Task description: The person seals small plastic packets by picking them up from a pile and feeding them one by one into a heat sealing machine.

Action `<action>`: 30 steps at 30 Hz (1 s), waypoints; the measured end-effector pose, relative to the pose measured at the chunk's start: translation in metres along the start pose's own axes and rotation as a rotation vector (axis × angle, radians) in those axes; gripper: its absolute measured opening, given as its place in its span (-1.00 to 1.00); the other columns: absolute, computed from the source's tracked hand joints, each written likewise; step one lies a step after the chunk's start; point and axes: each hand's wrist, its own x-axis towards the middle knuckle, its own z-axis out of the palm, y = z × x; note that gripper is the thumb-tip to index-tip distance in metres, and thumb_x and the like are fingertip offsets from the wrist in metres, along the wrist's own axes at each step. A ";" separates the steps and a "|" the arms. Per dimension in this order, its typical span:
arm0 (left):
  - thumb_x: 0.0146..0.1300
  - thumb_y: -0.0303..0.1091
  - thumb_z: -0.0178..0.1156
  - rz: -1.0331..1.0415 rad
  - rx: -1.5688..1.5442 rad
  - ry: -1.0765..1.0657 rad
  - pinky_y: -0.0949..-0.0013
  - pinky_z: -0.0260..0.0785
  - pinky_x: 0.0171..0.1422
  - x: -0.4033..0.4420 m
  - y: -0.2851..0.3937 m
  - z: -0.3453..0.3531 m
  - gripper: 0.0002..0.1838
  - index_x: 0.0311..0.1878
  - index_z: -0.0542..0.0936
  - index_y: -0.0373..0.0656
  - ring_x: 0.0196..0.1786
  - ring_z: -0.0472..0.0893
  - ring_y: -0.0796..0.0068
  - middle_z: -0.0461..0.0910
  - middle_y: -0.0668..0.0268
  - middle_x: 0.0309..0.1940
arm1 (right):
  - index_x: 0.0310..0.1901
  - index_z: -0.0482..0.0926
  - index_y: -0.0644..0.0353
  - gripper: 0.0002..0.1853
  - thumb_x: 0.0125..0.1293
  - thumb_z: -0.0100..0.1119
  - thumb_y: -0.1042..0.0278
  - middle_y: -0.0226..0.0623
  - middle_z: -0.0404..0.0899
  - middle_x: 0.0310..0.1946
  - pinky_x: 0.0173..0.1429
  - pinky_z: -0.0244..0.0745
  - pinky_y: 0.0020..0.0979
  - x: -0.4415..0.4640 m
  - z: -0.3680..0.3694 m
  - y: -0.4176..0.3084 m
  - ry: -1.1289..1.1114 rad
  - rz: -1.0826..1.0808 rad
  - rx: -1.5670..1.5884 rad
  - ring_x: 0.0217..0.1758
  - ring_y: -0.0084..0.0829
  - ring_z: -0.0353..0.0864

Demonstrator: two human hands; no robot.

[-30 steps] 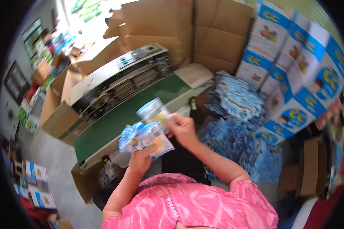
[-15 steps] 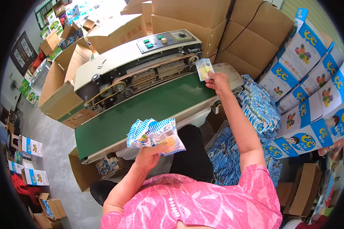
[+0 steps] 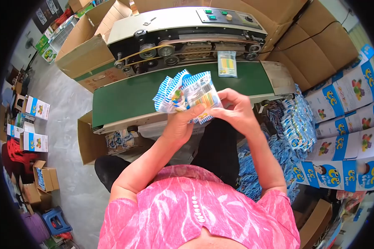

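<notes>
My left hand (image 3: 183,124) grips a fanned stack of small plastic packets (image 3: 191,93) with blue-and-white striped ends and yellow sticks showing inside. At the right edge of this stack, my right hand (image 3: 237,111) pinches the front packet between thumb and fingers. Beyond my hands, a single packet (image 3: 227,65) lies on the green conveyor belt (image 3: 124,97), its upper end against the band sealing machine (image 3: 183,39). Neither hand touches the belt.
Blue bundled packets (image 3: 297,120) are heaped to the right of the belt, beside printed blue-and-white cartons (image 3: 345,120). An open cardboard box (image 3: 89,141) with packets sits below the belt's left end. Large brown boxes (image 3: 81,56) stand around the machine.
My right hand has let go of one packet at the sealer and come back to the stack, pinching another. The view has tilted down, and my left hand has moved right with the stack.
</notes>
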 end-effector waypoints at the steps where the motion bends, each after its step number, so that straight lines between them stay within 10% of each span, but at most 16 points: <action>1: 0.09 -0.60 0.32 0.000 0.004 0.000 0.32 0.46 0.14 0.000 -0.001 0.002 -0.49 0.15 0.47 -0.13 0.03 0.62 0.39 0.61 0.30 -0.04 | -0.24 0.61 0.26 -0.82 0.23 0.32 0.34 -0.45 0.61 -0.37 -0.35 0.48 -0.57 -0.004 0.002 0.001 0.002 -0.002 0.004 -0.35 -0.69 0.54; 14: 0.13 -0.55 0.28 -0.099 0.106 -0.029 0.27 0.65 -0.22 0.007 -0.003 0.014 -0.58 0.10 0.50 -0.18 -0.13 0.66 0.37 0.62 0.28 -0.11 | -0.08 0.52 0.36 -0.79 0.32 0.17 0.43 -0.24 0.65 -0.29 -0.40 0.64 -0.52 0.022 -0.134 0.058 0.701 0.192 0.164 -0.37 -0.50 0.67; 26: 0.13 -0.53 0.28 -0.168 0.135 -0.113 0.24 0.64 -0.22 0.007 -0.002 0.015 -0.61 0.07 0.53 -0.20 -0.16 0.67 0.36 0.63 0.27 -0.14 | -0.13 0.57 0.34 -0.74 0.23 0.26 0.35 -0.25 0.64 -0.30 -0.35 0.60 -0.47 0.104 -0.153 0.087 0.572 0.259 -0.116 -0.38 -0.46 0.63; 30: 0.14 -0.51 0.30 -0.118 0.095 -0.045 0.26 0.64 -0.21 0.007 0.002 0.012 -0.59 0.09 0.51 -0.20 -0.14 0.67 0.37 0.63 0.28 -0.14 | -0.22 0.60 0.29 -0.73 0.17 0.34 0.27 -0.36 0.62 -0.34 -0.23 0.46 -0.49 0.084 -0.115 0.067 0.541 -0.093 -0.640 -0.33 -0.58 0.55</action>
